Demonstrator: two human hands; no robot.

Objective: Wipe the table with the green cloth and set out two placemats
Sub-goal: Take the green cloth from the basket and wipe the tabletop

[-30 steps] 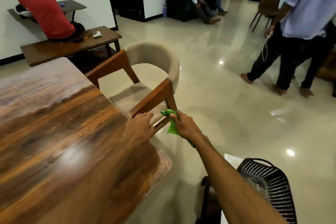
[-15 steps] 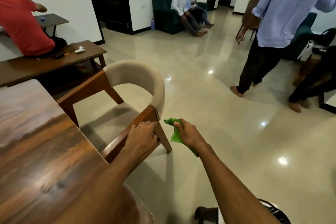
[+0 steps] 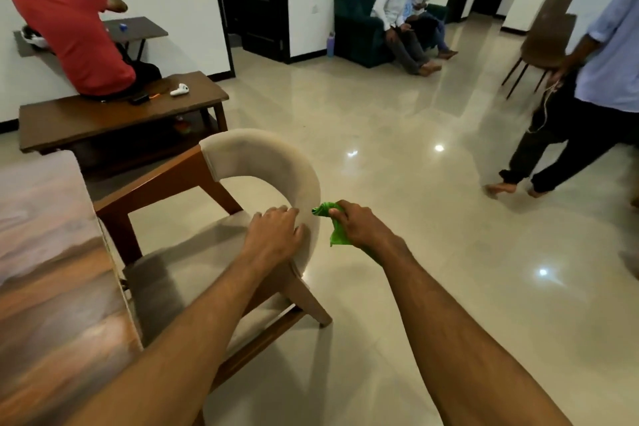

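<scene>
Green cloth (image 3: 334,231): bunched in right hand (image 3: 359,226), fingers pinching it, just right of chair (image 3: 276,162) back. Likely light, soft, limp; grips anywhere, best spread flat for wiping. Left hand (image 3: 273,239): fingers curled on chair back. Counter (image 3: 52,270): near left.

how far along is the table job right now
Done: nothing clearly; no placemats lie on the visible part of the glossy wooden table, and whether it has been wiped cannot be told. In hand: the right hand has a grip on the bunched green cloth, off the table, while the left hand rests on the beige padded chair back. Left: apparently wiping, then both placemats.
</scene>
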